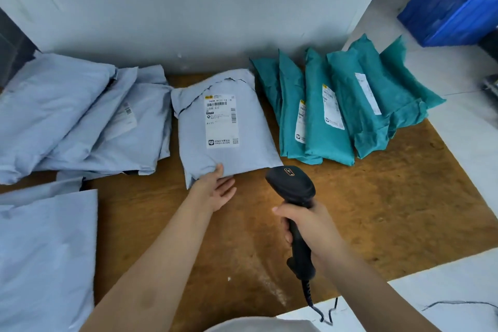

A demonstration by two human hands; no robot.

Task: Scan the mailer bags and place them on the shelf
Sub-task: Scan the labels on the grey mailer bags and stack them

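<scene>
Blue crate far right, too blurry for me to tell what's inside. My left hand lies loose, fingers straight, thumb on the grey mailer bag on the brown table — my right hand grips the scanner.

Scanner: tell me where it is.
Head view, right of centre: the scanner is gripped in the right hand, above the table, near the labelled grey bag.

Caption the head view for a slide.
Left hand touches a labelled grey mailer bag on the table while the right hand aims a black scanner at it.
</scene>
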